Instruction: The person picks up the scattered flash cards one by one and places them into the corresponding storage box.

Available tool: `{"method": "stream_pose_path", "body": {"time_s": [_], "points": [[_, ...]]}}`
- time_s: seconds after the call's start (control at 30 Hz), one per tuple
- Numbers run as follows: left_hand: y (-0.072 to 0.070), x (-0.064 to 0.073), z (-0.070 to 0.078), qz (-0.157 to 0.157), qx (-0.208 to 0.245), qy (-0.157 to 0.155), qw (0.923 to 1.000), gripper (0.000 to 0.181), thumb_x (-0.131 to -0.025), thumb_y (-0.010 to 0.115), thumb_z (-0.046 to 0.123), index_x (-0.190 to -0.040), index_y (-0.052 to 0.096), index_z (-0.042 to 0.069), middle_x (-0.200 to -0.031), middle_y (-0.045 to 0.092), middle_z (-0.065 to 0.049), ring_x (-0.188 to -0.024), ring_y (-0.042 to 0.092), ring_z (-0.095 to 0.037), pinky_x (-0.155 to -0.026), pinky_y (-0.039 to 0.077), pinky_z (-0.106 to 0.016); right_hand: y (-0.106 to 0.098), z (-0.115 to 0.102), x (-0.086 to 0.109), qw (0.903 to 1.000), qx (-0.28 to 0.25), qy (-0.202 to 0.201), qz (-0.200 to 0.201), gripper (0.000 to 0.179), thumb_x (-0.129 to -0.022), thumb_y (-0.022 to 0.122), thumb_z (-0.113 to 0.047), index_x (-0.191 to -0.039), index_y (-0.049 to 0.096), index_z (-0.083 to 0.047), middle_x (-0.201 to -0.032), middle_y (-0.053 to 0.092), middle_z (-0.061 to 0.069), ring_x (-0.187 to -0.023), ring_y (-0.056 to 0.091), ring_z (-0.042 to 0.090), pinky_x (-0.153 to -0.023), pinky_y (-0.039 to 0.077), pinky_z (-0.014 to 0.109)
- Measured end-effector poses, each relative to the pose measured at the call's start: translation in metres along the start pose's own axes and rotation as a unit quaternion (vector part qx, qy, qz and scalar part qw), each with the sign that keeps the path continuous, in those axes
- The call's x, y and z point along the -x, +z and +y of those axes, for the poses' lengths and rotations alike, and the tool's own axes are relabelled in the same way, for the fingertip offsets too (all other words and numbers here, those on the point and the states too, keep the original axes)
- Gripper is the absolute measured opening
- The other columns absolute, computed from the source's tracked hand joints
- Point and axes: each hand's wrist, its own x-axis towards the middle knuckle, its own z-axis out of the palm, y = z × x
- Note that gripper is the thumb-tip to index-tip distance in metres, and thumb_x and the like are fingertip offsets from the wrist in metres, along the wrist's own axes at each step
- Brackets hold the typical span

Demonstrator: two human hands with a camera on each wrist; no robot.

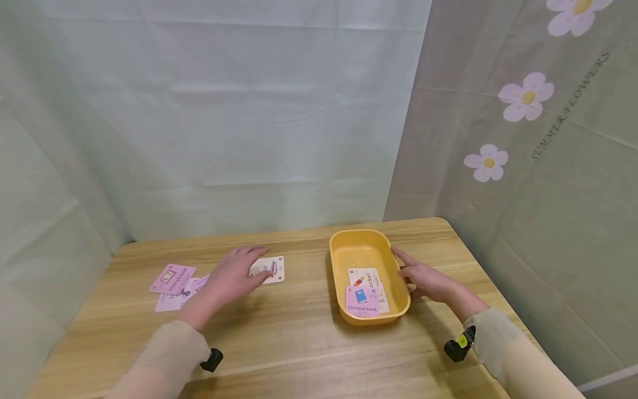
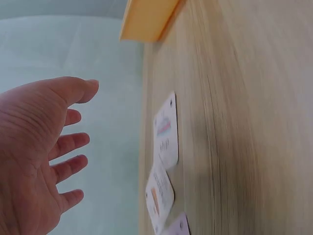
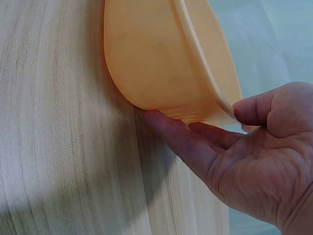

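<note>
The smooth, round-cornered yellow tray point(image 1: 361, 250) was gripped at its right wall by the right hand point(image 1: 431, 282), fingers and thumb curled, seemingly for steadiness, with thin, rectangular cards point(image 1: 362, 302) contained inside. Left of the tray, a flat ship card point(image 1: 278, 271) was overhung by the left hand point(image 1: 234, 280), its fingers loosely spread and nothing held.

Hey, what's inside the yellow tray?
The tray holds a pink Chinese book card overlapping a white rocket card and another white card; their covered parts can't be seen.
</note>
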Motion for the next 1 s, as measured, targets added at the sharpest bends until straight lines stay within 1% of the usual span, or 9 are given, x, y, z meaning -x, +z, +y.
{"method": "stream_pose_path", "body": {"time_s": [0.1, 0.2, 0.4, 0.67, 0.9, 1.0], "points": [[-0.003, 0.002, -0.01, -0.006, -0.003, -0.015, 0.9999, 0.062, -0.097, 0.069, 0.039, -0.149, 0.052, 0.01, -0.15, 0.05, -0.018, -0.139, 0.04, -0.047, -0.114, 0.028, -0.065, 0.0, 0.0, 0.0, 1.0, 0.001, 0.002, 0.001, 0.077, -0.102, 0.042, -0.009, -0.166, 0.004, -0.027, -0.161, 0.024, 0.03, -0.132, 0.049, 0.041, -0.09, 0.056, 0.057], [-0.004, 0.004, -0.02, -0.009, -0.008, -0.024, 0.9996, 0.061, -0.098, 0.069, 0.037, -0.149, 0.052, 0.008, -0.15, 0.05, -0.02, -0.139, 0.039, -0.049, -0.114, 0.026, -0.067, 0.0, 0.0, 0.0, 1.0, 0.003, 0.002, 0.001, 0.076, -0.102, 0.042, -0.009, -0.166, 0.004, -0.027, -0.162, 0.023, 0.029, -0.133, 0.049, 0.041, -0.091, 0.056, 0.057], [-0.005, 0.007, -0.035, -0.022, -0.021, -0.041, 0.9987, 0.063, -0.098, 0.068, 0.036, -0.151, 0.049, 0.009, -0.151, 0.048, -0.023, -0.138, 0.037, -0.051, -0.112, 0.026, -0.07, 0.0, 0.0, 0.001, 1.0, 0.0, -0.001, 0.005, 0.076, -0.103, 0.042, -0.009, -0.166, 0.005, -0.027, -0.161, 0.024, 0.029, -0.131, 0.05, 0.04, -0.09, 0.056, 0.056], [-0.003, 0.012, -0.049, -0.038, -0.03, -0.068, 0.9965, 0.067, -0.097, 0.068, 0.038, -0.153, 0.046, 0.006, -0.153, 0.043, -0.025, -0.14, 0.033, -0.054, -0.111, 0.022, -0.072, 0.0, -0.001, 0.002, 1.0, 0.002, -0.004, -0.005, 0.076, -0.103, 0.042, -0.009, -0.166, 0.003, -0.026, -0.161, 0.023, 0.03, -0.133, 0.048, 0.042, -0.092, 0.054, 0.058], [0.002, 0.017, -0.062, -0.042, -0.034, -0.09, 0.9945, 0.068, -0.096, 0.069, 0.038, -0.15, 0.049, 0.003, -0.152, 0.043, -0.028, -0.138, 0.032, -0.056, -0.111, 0.022, -0.073, 0.001, -0.001, 0.001, 1.0, 0.006, 0.001, 0.004, 0.076, -0.103, 0.042, -0.009, -0.166, 0.004, -0.027, -0.163, 0.021, 0.029, -0.135, 0.047, 0.043, -0.091, 0.055, 0.058], [0.004, 0.019, -0.067, -0.044, -0.031, -0.102, 0.9934, 0.069, -0.095, 0.07, 0.04, -0.15, 0.049, 0.003, -0.151, 0.043, -0.03, -0.138, 0.032, -0.057, -0.11, 0.021, -0.074, 0.001, -0.001, 0.001, 0.9999, 0.003, 0.006, 0.011, 0.075, -0.103, 0.043, -0.009, -0.166, 0.007, -0.028, -0.163, 0.023, 0.027, -0.134, 0.048, 0.041, -0.091, 0.055, 0.058]]}}
